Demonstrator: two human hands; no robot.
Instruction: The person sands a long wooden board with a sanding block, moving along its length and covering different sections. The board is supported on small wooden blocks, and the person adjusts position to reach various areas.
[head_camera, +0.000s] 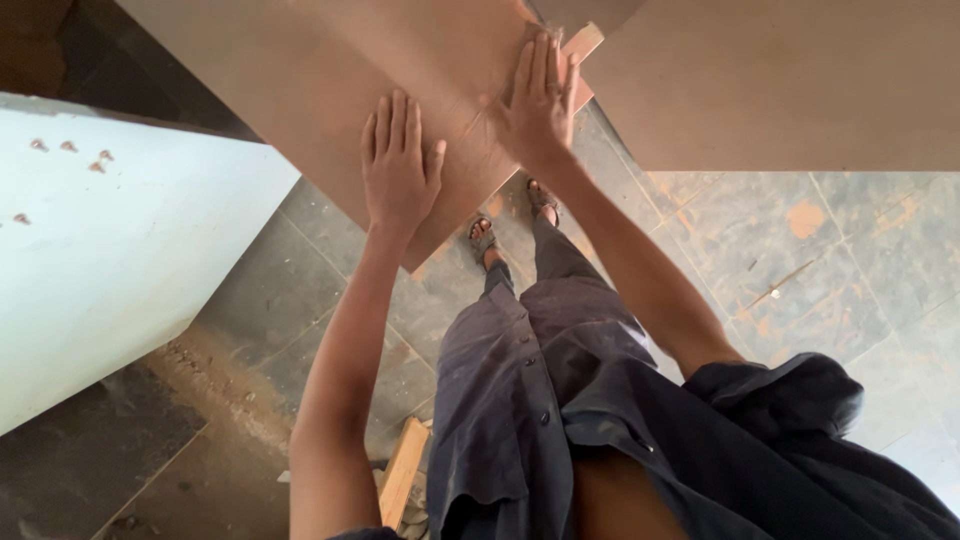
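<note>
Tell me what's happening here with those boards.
A person stands on a stone-tiled floor, both hands pressed flat on a large brown fibreboard sheet. The left hand lies palm-down near the sheet's lower edge; the right hand rests near its corner, beside a small pale wooden block. A second brown board lies to the right, and a white panel on the left.
</note>
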